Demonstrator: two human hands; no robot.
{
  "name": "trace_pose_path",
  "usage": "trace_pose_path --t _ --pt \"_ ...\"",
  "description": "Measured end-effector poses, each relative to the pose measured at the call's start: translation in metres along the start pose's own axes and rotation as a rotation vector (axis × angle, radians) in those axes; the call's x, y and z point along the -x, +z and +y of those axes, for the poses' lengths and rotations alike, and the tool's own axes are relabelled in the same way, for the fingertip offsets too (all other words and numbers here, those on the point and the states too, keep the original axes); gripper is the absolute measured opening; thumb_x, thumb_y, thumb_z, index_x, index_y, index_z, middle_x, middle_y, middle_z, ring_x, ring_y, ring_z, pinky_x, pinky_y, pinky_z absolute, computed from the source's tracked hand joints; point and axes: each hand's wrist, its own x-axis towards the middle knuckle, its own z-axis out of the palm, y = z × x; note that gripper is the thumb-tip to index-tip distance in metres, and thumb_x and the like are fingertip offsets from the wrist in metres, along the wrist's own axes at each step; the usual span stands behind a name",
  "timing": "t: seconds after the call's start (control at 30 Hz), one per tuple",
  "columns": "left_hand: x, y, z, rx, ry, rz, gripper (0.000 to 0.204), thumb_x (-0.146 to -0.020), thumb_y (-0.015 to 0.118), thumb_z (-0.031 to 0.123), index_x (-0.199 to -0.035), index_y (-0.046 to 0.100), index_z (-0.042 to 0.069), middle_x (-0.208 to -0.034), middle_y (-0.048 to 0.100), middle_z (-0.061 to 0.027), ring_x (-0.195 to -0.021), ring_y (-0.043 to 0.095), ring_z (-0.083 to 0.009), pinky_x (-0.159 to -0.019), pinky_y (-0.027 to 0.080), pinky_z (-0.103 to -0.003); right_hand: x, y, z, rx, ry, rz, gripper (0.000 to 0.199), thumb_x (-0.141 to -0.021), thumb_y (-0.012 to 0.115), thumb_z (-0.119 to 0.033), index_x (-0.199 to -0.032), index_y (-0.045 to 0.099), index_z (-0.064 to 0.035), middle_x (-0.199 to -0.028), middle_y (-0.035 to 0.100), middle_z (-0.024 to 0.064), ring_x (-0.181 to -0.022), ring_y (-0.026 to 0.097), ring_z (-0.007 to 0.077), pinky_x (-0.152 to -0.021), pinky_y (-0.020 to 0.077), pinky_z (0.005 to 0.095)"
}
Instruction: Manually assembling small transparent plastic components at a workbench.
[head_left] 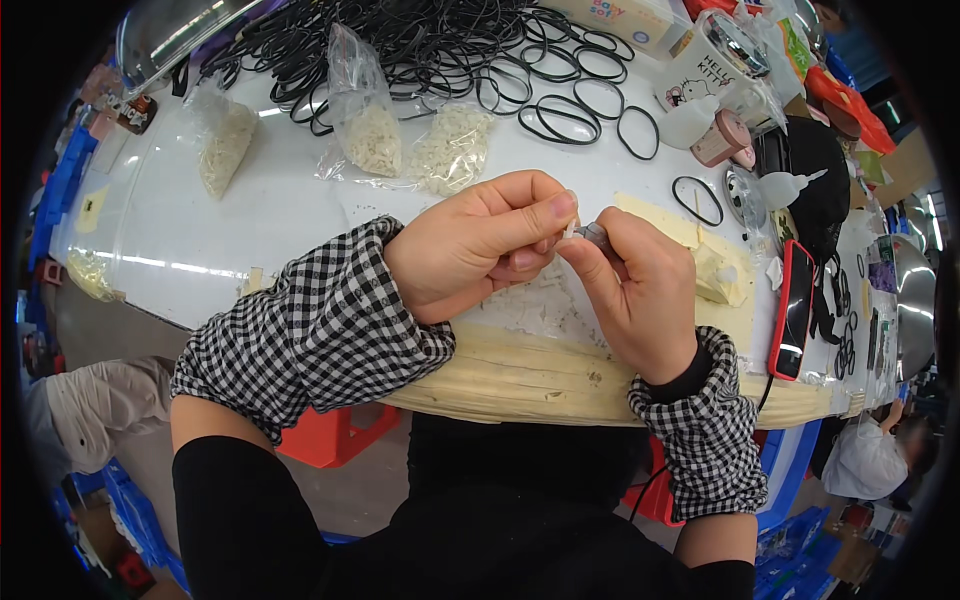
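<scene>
Over the near edge of the table both hands meet, fingertips almost touching. Between the thumb and forefinger of my left hand (490, 240) is a small whitish piece (570, 229), too small to name. My right hand (640, 280) is closed with thumb and forefinger pinched at that same piece. A grey tip (594, 236) shows at the right forefinger; whether it is a finger cover or a held part I cannot tell. Beyond the hands lie clear bags of small pale pieces, one bag (372, 140) standing upright beside another bag (450, 148), and a third bag (228, 140) farther left.
A large heap of black rubber rings (420, 60) covers the back of the table (130, 230). On the right are a yellow paper sheet (735, 310), a red-cased phone (793, 310), a white squeeze bottle (785, 188) and a white cup (712, 65). Red stools stand below.
</scene>
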Motion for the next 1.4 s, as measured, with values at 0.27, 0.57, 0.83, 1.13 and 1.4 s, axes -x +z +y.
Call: trace_pose_path --t 0.27,0.57,0.83,1.13,1.4 --pt "-0.001 0.001 0.0 -0.012 0.0 0.002 0.017 -0.096 0.052 0.024 -0.088 0.054 0.009 -0.073 0.044 0.0065 -0.062 0.036 -0.0028 -0.056 0.033 -0.017 0.0 0.0 0.0 -0.014 -0.003 0.029 0.037 -0.083 0.067 -0.034 -0.067 0.05 -0.0054 -0.057 0.05 0.005 -0.047 0.048 0.0204 -0.043 0.037 0.0306" --pt "-0.002 0.002 0.0 -0.029 -0.016 0.003 0.016 -0.098 0.048 0.024 -0.09 0.05 0.01 -0.074 0.045 0.0054 -0.06 0.034 -0.0023 -0.053 0.029 -0.016 0.001 -0.003 0.0 0.005 0.001 -0.028 0.036 -0.083 0.067 -0.034 -0.067 0.05 -0.0055 -0.057 0.049 0.0051 -0.047 0.049 0.0205 -0.042 0.0365 0.0313" --pt "-0.001 0.0 0.001 -0.023 -0.018 -0.006 0.018 -0.096 0.052 0.026 -0.089 0.054 0.01 -0.072 0.044 0.0067 -0.061 0.036 -0.0028 -0.055 0.032 -0.017 0.0 -0.001 0.0 -0.022 0.0 0.031 0.037 -0.083 0.067 -0.034 -0.066 0.05 -0.0053 -0.056 0.049 0.0055 -0.047 0.049 0.0212 -0.042 0.0369 0.0313" --pt "-0.002 -0.006 0.004 0.021 0.013 0.111 0.019 -0.098 0.043 0.024 -0.087 0.048 0.008 -0.077 0.045 0.0028 -0.061 0.036 -0.0043 -0.053 0.03 -0.017 -0.002 -0.004 0.007 -0.066 0.059 -0.077 0.031 -0.082 0.068 -0.026 -0.071 0.051 -0.0022 -0.061 0.051 0.0079 -0.053 0.051 0.0234 -0.045 0.0386 0.0319" --pt "-0.001 -0.003 0.013 0.218 0.01 0.369 0.015 -0.092 0.04 0.015 -0.096 0.045 0.002 -0.081 0.046 -0.0037 -0.063 0.039 -0.0104 -0.054 0.033 -0.021 0.004 -0.005 0.01 -0.079 0.071 -0.343 0.015 -0.08 0.065 -0.012 -0.085 0.056 -0.0012 -0.08 0.055 0.0119 -0.066 0.057 0.0305 -0.057 0.0447 0.0371"
